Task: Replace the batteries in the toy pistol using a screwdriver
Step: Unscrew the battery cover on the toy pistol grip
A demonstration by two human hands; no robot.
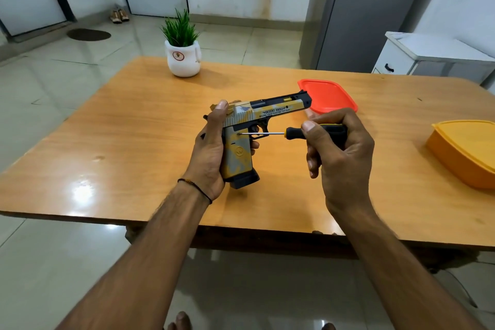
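Observation:
A yellow, grey and black toy pistol (270,111) is held above the wooden table (128,142), barrel pointing right, its grip hanging down. My left hand (210,147) wraps the back of the grip and slide. My right hand (337,150) grips the black and yellow handle of a screwdriver (293,132). Its thin metal shaft lies level and points left, with the tip touching the upper side of the grip just below the slide. No batteries are visible.
An orange-red lid (328,95) lies on the table behind the pistol. A yellow plastic container (463,153) sits at the right edge. A small potted plant (183,57) stands at the far side. A white cabinet (428,55) is beyond the table on the right.

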